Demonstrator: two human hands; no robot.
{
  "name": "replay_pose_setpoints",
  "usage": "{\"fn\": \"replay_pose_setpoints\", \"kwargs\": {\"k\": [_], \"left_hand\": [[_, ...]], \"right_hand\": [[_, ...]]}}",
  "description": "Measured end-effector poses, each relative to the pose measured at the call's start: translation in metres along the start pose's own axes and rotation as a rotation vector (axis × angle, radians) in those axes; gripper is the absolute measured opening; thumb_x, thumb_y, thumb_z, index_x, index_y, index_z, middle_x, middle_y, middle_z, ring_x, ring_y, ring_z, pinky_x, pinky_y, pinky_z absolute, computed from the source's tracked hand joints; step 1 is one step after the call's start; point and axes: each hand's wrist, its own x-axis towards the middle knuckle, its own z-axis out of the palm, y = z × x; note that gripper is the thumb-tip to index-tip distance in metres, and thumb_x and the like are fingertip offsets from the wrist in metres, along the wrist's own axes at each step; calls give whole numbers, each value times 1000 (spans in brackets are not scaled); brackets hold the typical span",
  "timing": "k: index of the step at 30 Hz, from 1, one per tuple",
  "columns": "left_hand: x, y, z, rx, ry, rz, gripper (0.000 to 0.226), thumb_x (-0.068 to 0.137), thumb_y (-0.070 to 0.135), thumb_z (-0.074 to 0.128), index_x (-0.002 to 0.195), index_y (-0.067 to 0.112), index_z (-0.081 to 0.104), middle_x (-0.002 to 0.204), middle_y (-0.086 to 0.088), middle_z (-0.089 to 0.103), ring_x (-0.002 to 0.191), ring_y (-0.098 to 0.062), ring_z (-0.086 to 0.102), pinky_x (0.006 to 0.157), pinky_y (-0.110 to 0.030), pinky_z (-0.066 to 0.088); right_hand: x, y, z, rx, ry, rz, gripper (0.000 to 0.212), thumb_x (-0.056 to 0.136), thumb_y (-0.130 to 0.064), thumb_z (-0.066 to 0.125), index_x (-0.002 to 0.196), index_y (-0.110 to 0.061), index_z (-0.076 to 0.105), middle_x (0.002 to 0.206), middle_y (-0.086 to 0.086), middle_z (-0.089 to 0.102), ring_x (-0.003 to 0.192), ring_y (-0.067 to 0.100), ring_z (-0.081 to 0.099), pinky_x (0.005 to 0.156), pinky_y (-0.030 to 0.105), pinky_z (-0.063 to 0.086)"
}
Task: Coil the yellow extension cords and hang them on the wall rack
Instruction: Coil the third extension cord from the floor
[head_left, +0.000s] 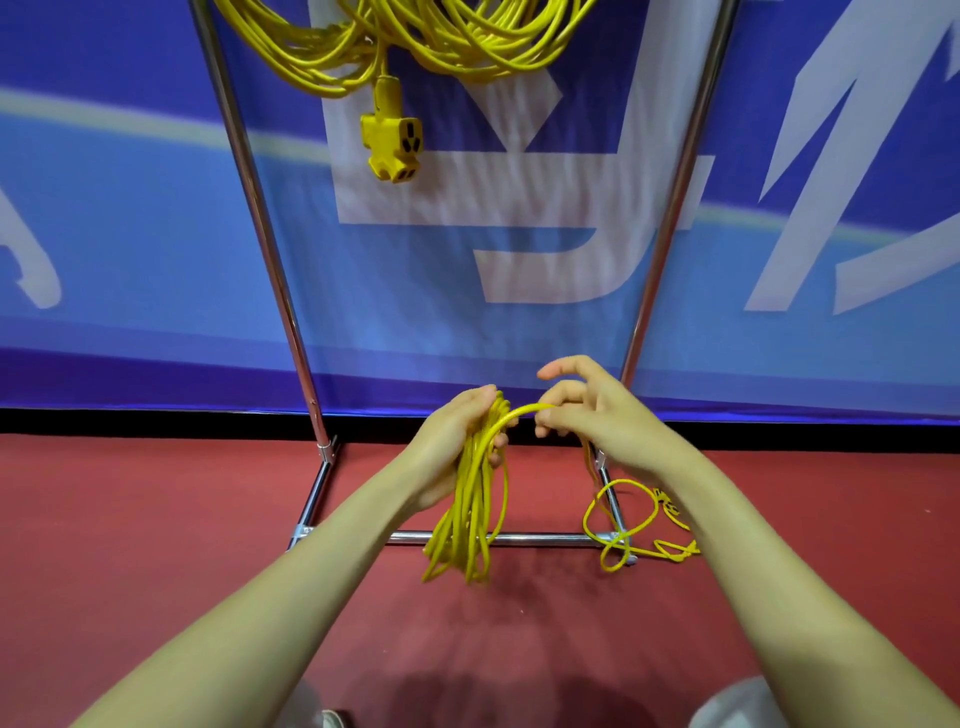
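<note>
My left hand (457, 441) grips the top of a coiled yellow extension cord (470, 519), whose loops hang down toward the floor. My right hand (587, 410) pinches a strand of the same cord arching over from the coil. The loose end of the cord (623, 535) trails from my right hand in loops on the red floor at the right. Above, coiled yellow cords (415, 41) hang at the top of the metal rack (270, 249), with a yellow three-way socket (392, 143) dangling below them.
The rack's chrome uprights and base bars (545, 539) stand on the red floor (156, 519) in front of a blue banner wall (130, 208). The loose cord crosses the rack's right base corner. My knees show at the bottom edge.
</note>
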Motion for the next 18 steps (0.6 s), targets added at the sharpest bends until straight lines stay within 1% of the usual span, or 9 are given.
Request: {"fn": "replay_pose_setpoints", "kwargs": {"k": [1, 2, 4, 7, 9, 11, 13, 15, 18], "left_hand": [[-2, 0, 0, 55, -26, -6, 37, 92, 36, 59, 116, 10, 49, 92, -10, 59, 65, -14, 51, 56, -26, 43], [-4, 1, 1, 88, -44, -10, 45, 87, 38, 63, 119, 9, 49, 94, -8, 60, 66, -14, 52, 58, -27, 43], [-6, 2, 1, 79, -61, -17, 54, 83, 30, 71, 128, 10, 48, 91, -6, 64, 68, -15, 54, 59, -27, 45], [-9, 6, 2, 53, -93, -10, 61, 77, 20, 66, 134, 14, 44, 91, -5, 64, 69, -15, 57, 60, -26, 48], [-10, 5, 4, 94, -132, -5, 58, 81, 10, 62, 136, 14, 42, 91, -6, 63, 67, -13, 58, 59, -24, 49], [-12, 4, 8, 90, -181, -8, 46, 91, 3, 52, 135, 11, 42, 91, -7, 63, 63, -12, 55, 57, -24, 48], [-13, 4, 11, 61, -194, -13, 38, 95, 5, 47, 133, 11, 45, 93, -10, 62, 60, -12, 53, 56, -23, 46], [-15, 7, 13, 25, -187, 0, 35, 96, 7, 45, 131, 11, 46, 91, -11, 60, 57, -11, 51, 55, -22, 44], [-17, 12, 12, 3, -181, 15, 39, 95, 8, 46, 134, 9, 45, 89, -11, 61, 55, -12, 49, 53, -22, 44]], "right_hand": [[0, 0, 0, -34, -2, -35, 32, 87, 5, 60, 108, -14, 46, 75, 0, 62, 71, 13, 64, 69, 21, 47], [-1, 2, 1, -74, 6, -66, 30, 88, 3, 60, 108, -15, 47, 76, -3, 64, 73, 13, 66, 72, 21, 49], [0, 6, 4, -145, 61, -107, 29, 87, -2, 64, 105, -17, 48, 74, -5, 68, 70, 13, 66, 71, 24, 51], [3, 6, 8, -272, 189, -161, 28, 83, -7, 71, 99, -16, 50, 74, -4, 66, 61, 12, 62, 67, 31, 52], [3, 3, 10, -320, 265, -193, 29, 79, -10, 74, 93, -18, 50, 79, 0, 63, 58, 10, 61, 66, 27, 51], [3, 5, 8, -391, 288, -209, 28, 78, -15, 76, 87, -22, 50, 78, -1, 61, 57, 8, 58, 63, 20, 48], [4, 9, 5, -464, 253, -190, 25, 79, -20, 76, 84, -22, 51, 73, -7, 58, 55, 4, 55, 58, 15, 43], [5, 16, 0, -479, 176, -143, 20, 82, -22, 73, 82, -20, 53, 68, -9, 58, 54, 1, 51, 57, 14, 40], [8, 28, -11, -491, 7, -34, 16, 85, -23, 68, 82, -17, 54, 72, -2, 58, 64, 8, 48, 65, 24, 41]]}}
